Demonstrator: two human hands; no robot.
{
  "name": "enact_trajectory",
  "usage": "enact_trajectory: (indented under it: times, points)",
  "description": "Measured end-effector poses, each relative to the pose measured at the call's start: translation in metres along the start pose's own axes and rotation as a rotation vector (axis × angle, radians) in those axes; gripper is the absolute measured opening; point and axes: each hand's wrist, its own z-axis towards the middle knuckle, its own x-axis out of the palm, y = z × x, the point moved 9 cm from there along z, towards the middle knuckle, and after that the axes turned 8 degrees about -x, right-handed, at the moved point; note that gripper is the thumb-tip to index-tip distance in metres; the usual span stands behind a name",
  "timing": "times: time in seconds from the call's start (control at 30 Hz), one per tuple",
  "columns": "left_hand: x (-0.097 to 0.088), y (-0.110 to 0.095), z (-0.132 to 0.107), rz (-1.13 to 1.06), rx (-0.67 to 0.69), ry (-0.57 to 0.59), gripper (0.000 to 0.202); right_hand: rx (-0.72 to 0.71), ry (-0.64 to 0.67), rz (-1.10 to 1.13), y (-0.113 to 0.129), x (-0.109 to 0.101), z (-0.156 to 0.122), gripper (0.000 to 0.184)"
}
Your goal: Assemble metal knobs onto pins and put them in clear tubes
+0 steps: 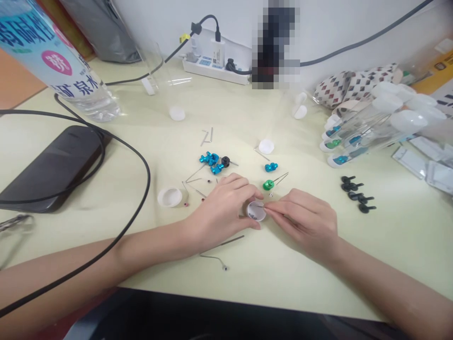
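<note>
My left hand curls around a small white cap, thumb and fingers on its rim. A few tiny dark pieces lie inside the cap. The fingertips of my right hand are pinched at the cap's right edge on a thin metal piece whose tip points into it; its kind is too small to tell. Just beyond the hands sits a green metal part with thin wires, and a blue metal part lies behind it. More blue parts and a black knob-like part are grouped beyond my left hand.
Another white cap stands left of my left hand. Black screws lie at right, near capped clear tubes. A black cable loops over my left forearm beside a dark phone. A water bottle and power strip stand behind.
</note>
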Motion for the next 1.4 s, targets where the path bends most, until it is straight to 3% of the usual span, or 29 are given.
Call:
enact_trajectory:
  times: [1.4]
  points:
    - [-0.0025, -0.0043, 0.0008, -0.028, 0.011, -0.031, 0.025, -0.082, 0.011, -0.024, 0.0050, 0.0050, -0.0028, 0.014]
